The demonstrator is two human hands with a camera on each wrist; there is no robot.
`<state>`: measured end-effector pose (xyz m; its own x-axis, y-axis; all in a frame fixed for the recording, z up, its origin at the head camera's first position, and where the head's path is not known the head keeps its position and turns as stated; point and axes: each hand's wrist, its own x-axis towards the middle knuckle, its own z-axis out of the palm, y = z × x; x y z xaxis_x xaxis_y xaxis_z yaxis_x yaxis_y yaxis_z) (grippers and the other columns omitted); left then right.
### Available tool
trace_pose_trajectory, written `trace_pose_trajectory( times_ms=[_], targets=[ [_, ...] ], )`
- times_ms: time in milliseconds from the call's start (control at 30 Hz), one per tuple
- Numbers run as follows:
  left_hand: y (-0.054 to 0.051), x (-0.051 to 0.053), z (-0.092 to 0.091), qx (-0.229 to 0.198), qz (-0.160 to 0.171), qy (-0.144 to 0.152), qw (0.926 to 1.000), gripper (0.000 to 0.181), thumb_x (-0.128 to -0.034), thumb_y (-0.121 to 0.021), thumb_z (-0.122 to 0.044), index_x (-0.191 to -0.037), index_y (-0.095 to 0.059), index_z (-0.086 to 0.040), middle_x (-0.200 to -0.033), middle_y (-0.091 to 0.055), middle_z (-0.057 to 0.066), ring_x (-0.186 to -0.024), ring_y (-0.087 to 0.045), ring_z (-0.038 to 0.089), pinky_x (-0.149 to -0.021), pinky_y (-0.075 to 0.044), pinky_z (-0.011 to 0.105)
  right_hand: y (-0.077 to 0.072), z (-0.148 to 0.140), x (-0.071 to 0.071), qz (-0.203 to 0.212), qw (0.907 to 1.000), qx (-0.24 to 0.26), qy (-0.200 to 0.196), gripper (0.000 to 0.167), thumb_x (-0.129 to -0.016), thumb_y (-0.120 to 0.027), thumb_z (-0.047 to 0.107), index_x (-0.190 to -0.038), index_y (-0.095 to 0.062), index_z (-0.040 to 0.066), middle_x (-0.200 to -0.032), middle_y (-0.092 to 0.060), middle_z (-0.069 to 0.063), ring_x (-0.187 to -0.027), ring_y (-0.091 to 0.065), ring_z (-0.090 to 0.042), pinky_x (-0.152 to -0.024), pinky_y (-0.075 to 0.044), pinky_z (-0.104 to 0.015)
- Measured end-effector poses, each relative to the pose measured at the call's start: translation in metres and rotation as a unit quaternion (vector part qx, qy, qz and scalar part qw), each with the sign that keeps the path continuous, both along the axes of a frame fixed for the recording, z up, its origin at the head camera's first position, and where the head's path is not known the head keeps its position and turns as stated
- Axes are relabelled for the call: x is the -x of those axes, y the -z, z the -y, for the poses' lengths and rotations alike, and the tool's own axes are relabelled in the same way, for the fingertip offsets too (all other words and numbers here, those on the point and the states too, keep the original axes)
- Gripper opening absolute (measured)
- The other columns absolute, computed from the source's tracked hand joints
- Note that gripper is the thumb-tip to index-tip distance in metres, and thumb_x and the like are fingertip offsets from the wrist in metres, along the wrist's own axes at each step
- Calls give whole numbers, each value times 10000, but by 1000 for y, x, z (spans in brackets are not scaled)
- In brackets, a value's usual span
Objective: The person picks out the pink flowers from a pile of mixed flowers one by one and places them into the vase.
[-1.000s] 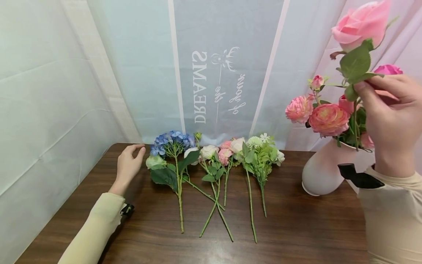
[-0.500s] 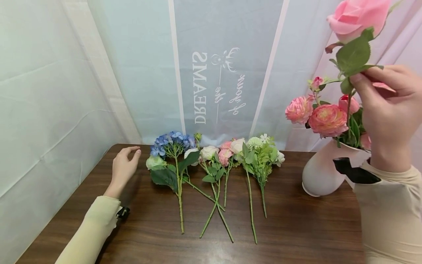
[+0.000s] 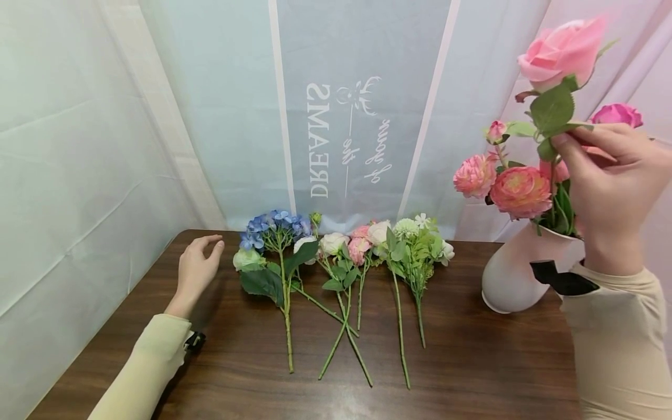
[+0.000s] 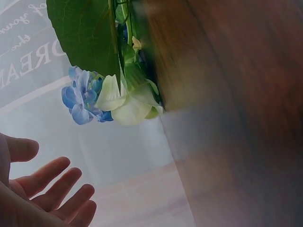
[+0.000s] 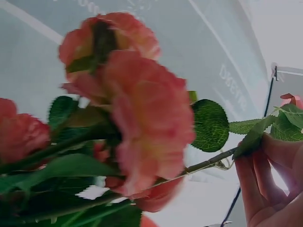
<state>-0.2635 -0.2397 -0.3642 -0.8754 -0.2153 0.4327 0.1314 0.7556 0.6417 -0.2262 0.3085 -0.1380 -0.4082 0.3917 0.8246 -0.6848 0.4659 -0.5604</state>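
Observation:
My right hand [image 3: 616, 181] pinches the stem of a pink rose [image 3: 564, 52] just below its leaves. The rose stands upright, its stem running down among the flowers over the vase mouth; the stem's lower end is hidden. In the right wrist view, the fingertips [image 5: 253, 153] grip stem and leaf together, beside coral-pink blooms [image 5: 147, 123]. The white-pink vase [image 3: 517, 274] tilts to the right and holds several pink flowers. At the table's left, my left hand [image 3: 198, 268] has loose fingers and holds nothing. Nearest to it are a pale green flower [image 3: 248, 258] and a blue hydrangea [image 3: 275, 226].
On the brown wooden table [image 3: 236, 373] lie white roses [image 3: 333, 242], a pink flower [image 3: 359, 249] and a green spray [image 3: 417, 268], stems towards me. Some stems cross. A magenta bloom [image 3: 616, 115] shows behind my right hand. A printed curtain [image 3: 362, 46] hangs at the back.
My right hand has shifted slightly left with the rose, which went up a little and then came down. My left hand has drawn slightly left, away from the flowers. The flowers on the table have stayed put.

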Motion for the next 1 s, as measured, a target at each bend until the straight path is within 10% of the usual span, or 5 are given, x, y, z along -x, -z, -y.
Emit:
trace_pose_trajectory(
  times_ms=[400,1000],
  targets=[
    [1,0,0,20,-60,-61,10000,349,-972,-516,-256,-1187,-632,-6,-1253,-581,228,-1198,-481,433,-987,-336,566,17,-24,22,-143,9974,-472,529,141,-770,-762,76,-885,-760,-6,-779,-681,217,-731,-592,41,-715,-459,-66],
    [-8,-7,-1,23,-3,-80,10000,372,-982,-499,-283,-1212,-617,-15,-1264,-564,239,-1191,-468,448,-977,-329,582,31,-42,25,192,9942,-640,838,166,-788,-764,123,-923,-764,27,-903,-735,91,-790,-634,92,-759,-477,-60]
  ],
)
